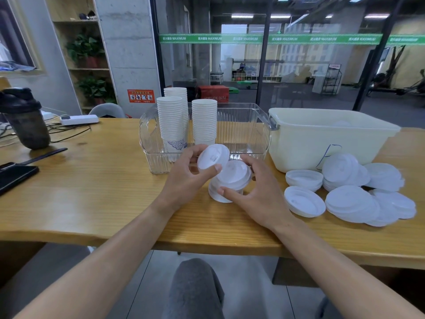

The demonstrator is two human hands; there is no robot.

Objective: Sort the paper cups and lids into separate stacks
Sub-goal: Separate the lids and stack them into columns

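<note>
Head view is showing the left hand (187, 172) pinching a single white lid (213, 159) by its rim, thumb below and fingers curled over the top edge, tilting it up and away from a short stack of lids (231, 178) that is standing on the wooden table (92, 187). The right hand (255, 192) is curling round that stack, thumb at the near side and fingers behind, probably bracing it so the lifted lid is coming free alone. The stack seems to be sitting on a pale base that I cannot identify, since the hands are hiding it.

Paper cups (172, 125) are already nesting in tall columns inside the clear plastic bin (243, 134) just behind the hands, so cups are being kept together there. Loose lids (349, 189) are lying in overlapping heaps to the right, beside the cream tub (322, 139), within easy reach of the right hand. Judging by this, lid sorting is only partly done
</note>
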